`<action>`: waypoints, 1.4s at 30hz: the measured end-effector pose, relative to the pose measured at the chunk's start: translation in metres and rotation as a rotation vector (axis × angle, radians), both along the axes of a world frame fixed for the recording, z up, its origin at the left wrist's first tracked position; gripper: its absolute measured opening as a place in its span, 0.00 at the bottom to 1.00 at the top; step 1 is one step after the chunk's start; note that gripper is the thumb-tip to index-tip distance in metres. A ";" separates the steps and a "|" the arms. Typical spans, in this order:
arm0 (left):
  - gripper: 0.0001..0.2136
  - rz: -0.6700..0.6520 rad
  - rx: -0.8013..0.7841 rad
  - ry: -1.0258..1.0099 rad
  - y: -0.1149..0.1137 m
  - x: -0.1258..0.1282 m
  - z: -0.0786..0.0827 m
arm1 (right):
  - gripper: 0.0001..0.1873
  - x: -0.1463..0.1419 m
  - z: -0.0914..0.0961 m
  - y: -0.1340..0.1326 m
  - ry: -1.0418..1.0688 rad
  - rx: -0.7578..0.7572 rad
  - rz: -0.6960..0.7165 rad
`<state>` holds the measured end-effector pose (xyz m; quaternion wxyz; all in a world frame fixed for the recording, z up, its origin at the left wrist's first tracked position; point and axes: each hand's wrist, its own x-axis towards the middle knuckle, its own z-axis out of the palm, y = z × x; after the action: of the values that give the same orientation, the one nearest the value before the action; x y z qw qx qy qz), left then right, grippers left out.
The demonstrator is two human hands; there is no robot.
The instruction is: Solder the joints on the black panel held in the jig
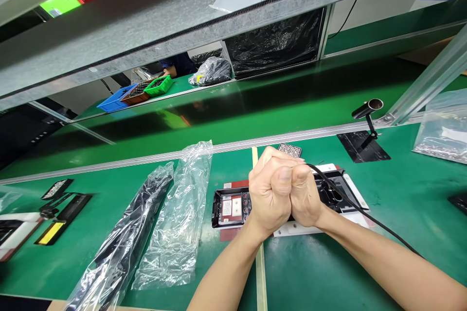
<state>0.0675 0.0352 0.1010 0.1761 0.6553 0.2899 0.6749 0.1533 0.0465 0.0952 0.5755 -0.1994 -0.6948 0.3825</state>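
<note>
My left hand (272, 197) and my right hand (305, 197) are closed and pressed together, thumbs side by side, above a long black housing (218, 209). A black cable (365, 212) comes out at the top of my right hand and runs down to the right over the table. My right fingers are wrapped round it. What my left fingers hold is hidden. The housing rests on a fixture with white blocks (355, 192) and a reddish-brown base (229, 234). Its left end shows a framed part with a white label (226, 206); my hands cover its middle.
To the left lie a bagged black part (127, 233) and a clear plastic bag (177, 228). A black stand with a tube (368, 108) is at back right, near another bag (443, 129). Across the barrier are bins (116, 100) and a co-worker's arm (170, 72). A metal shelf (146, 48) crosses overhead.
</note>
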 end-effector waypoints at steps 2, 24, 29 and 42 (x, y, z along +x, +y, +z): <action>0.17 0.001 -0.004 0.001 0.000 0.000 0.000 | 0.36 0.000 0.000 0.000 0.007 0.013 -0.015; 0.16 -0.007 0.002 -0.011 0.000 0.001 0.000 | 0.36 -0.001 0.000 -0.001 0.008 0.001 -0.030; 0.17 0.002 0.003 -0.001 -0.001 0.001 0.000 | 0.36 0.000 0.000 -0.002 -0.004 -0.003 -0.080; 0.17 0.008 0.005 0.004 0.000 0.000 -0.001 | 0.34 0.000 0.000 0.001 0.014 0.062 -0.024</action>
<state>0.0678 0.0348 0.1001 0.1711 0.6559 0.2914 0.6750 0.1535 0.0474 0.0952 0.5909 -0.1871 -0.6998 0.3551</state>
